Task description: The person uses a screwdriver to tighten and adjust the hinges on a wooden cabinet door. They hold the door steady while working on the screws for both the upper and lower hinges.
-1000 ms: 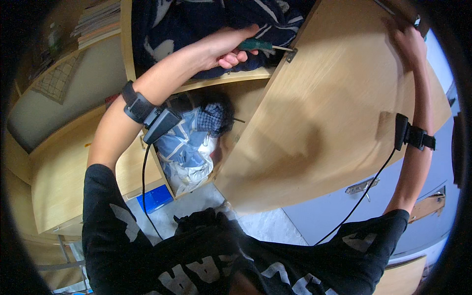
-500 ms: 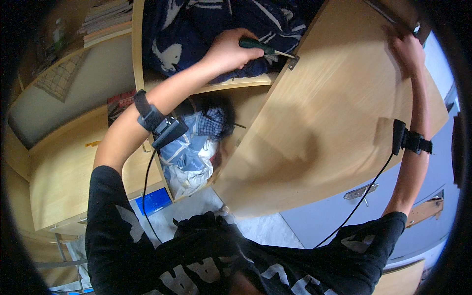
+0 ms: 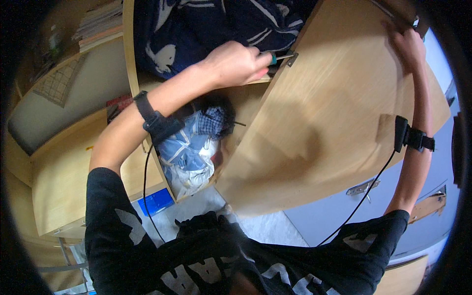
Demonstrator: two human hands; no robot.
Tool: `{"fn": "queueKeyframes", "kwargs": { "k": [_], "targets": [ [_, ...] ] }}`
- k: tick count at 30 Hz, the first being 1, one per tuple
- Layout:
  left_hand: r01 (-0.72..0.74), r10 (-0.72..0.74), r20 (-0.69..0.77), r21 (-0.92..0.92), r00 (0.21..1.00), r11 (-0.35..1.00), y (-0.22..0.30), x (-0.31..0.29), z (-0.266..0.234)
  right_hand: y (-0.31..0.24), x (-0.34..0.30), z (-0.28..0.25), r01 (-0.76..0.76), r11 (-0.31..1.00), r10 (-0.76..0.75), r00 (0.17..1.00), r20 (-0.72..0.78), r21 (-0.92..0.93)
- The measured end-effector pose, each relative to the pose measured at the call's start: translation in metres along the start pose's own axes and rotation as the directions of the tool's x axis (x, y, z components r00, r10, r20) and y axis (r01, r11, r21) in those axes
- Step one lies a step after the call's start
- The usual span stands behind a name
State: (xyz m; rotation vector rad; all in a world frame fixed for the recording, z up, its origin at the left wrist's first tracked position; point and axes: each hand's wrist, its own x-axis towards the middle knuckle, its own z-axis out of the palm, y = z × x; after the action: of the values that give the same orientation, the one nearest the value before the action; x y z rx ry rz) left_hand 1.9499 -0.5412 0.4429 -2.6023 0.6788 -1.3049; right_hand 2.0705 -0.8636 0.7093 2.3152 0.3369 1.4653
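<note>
My left hand (image 3: 235,64) is closed around a screwdriver, its fingers hiding most of the green handle (image 3: 273,58). The metal shaft points right, with its tip at a small dark hinge (image 3: 292,59) on the edge of a light wooden cabinet door (image 3: 314,123). Whether the tip sits in a screw is too small to tell. At the far right, my right hand (image 3: 411,50) grips the door's outer edge, its fingers partly out of sight. The door stands swung out from the cabinet.
A dark blue patterned blanket (image 3: 211,34) fills the upper compartment. Clothes and bags (image 3: 189,147) lie in the lower one. To the left is a wooden desk (image 3: 73,182) below a shelf of stacked papers (image 3: 101,24). A blue box (image 3: 156,201) rests near the floor; a grey-blue door (image 3: 324,211) stands behind.
My left hand has turned on the screwdriver, and its fingers now cover most of the handle. My right hand keeps its hold on the door edge. The view has shifted slightly.
</note>
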Motion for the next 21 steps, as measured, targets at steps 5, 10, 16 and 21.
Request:
{"fn": "queueKeyframes", "kwargs": {
  "k": [5,10,16,21],
  "targets": [
    [-0.141,0.085,-0.344,-0.14,0.935,0.98,-0.014,0.0,0.019,0.01,0.004,0.01,0.112,0.99,-0.098,0.983,-0.154,0.09],
    [0.454,-0.61,0.466,-0.871,0.641,-0.189,-0.007,0.006,0.014,0.012,0.006,0.011,0.068,0.995,-0.062,0.994,-0.088,0.073],
    [0.291,-0.25,0.765,-0.493,0.593,-0.82,-0.016,0.007,0.006,0.004,0.003,0.007,0.03,0.999,-0.028,0.992,-0.122,0.013],
    [0.503,-0.549,0.607,-0.791,0.575,-0.348,-0.007,0.017,0.01,0.004,-0.005,-0.003,0.049,0.996,-0.041,0.993,-0.107,0.072]
  ]
}}
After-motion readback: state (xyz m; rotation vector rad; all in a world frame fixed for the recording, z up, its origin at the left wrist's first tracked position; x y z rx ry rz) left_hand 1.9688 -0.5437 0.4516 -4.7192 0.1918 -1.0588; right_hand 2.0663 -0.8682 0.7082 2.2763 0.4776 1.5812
